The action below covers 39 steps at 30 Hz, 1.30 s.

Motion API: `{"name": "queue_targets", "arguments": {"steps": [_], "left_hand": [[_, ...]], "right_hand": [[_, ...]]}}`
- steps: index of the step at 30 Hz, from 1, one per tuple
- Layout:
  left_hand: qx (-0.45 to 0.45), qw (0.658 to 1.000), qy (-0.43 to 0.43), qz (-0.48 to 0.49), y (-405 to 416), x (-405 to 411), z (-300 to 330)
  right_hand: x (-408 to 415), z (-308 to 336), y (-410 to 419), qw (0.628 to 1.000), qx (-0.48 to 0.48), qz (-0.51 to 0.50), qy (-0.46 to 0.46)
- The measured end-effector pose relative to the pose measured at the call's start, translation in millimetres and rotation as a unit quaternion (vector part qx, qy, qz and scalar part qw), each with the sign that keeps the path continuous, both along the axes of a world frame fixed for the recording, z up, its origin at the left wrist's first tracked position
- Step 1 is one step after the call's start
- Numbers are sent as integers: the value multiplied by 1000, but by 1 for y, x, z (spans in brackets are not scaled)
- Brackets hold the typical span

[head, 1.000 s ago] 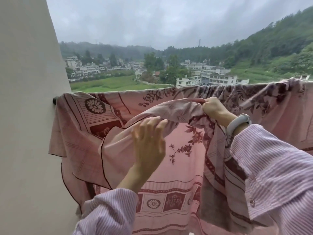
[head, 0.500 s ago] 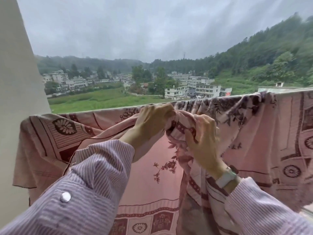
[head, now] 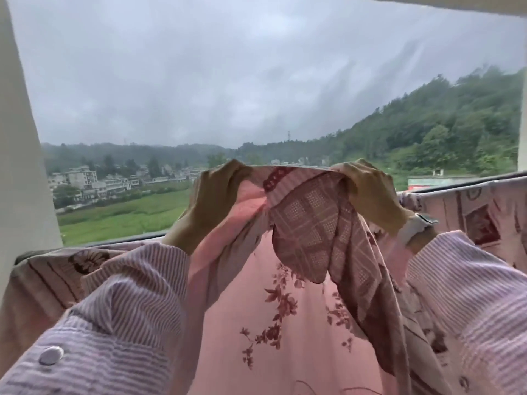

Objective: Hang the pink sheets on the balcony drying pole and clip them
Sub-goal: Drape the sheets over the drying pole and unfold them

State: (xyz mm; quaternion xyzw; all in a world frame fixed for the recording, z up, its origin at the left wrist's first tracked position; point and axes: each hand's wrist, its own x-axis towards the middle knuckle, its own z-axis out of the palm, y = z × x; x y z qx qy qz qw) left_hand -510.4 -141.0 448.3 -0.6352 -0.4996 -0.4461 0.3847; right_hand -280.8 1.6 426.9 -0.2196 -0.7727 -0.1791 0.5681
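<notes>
A pink floral sheet [head: 273, 323] hangs in front of me, its top edge lifted above the drying pole [head: 445, 185]. My left hand [head: 211, 201] grips that edge at the left and my right hand [head: 368, 192] grips it at the right, about a forearm apart. A checked fold of the cloth [head: 310, 223] droops between them. Another stretch of pink patterned sheet [head: 482, 220] lies draped over the pole at the right, and more of it [head: 48, 277] at the left. No clip is in sight.
A white wall [head: 20, 166] stands at the left, where the pole ends. A ceiling edge [head: 456, 4] runs along the top right. Beyond the pole lie open air, green fields, buildings and a wooded hill.
Both hands have risen from the pole level, lifting the sheet's edge up and spreading it apart. My view has tilted upward, showing more sky.
</notes>
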Motion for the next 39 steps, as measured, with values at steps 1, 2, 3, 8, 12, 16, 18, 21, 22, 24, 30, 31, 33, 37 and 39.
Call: {"name": "queue_targets", "arguments": {"steps": [1,2,3,8,12,16,18,21,22,24,30,31,33,37,39], "left_hand": [[20,1000,-4,-5,-5,4,7],[38,999,-13,-6,-10,9,14],[51,998,-30,-10,-16,16,20],[-116,983,-41,-139,-51,56,-25],[-423,905,19,-42,-82,52,-144],[-627,779,31,1,-106,25,-211],[-612,787,42,66,-114,13,-223],[-544,824,35,154,-128,-6,-230],[-520,837,25,168,-135,-14,-232],[-478,858,-10,187,-149,-31,-236],[-330,899,-169,234,-203,-103,-248],[-301,899,-199,249,-211,-113,-247],[-242,888,-267,286,-224,-133,-244],[-173,823,-424,337,-231,-171,-233],[-133,814,-440,356,-225,-191,-228]], "right_hand": [[3,7,-1,1000,-5,14,7],[5,14,-4,999,-24,39,13],[8,20,-8,996,-59,68,20],[26,-21,-51,948,-212,234,-22],[39,-131,-84,800,-455,203,-333],[22,-197,-102,664,-499,74,-551],[3,-204,-110,704,-480,63,-520],[-32,-207,-122,762,-427,99,-477],[-46,-209,-126,775,-408,111,-470],[-73,-212,-135,799,-370,135,-455],[-162,-215,-158,853,-296,220,-368],[-178,-214,-161,868,-279,230,-341],[-209,-208,-168,895,-226,252,-291],[-273,-188,-178,935,-76,272,-216],[-306,-180,-180,944,-18,272,-188]]}}
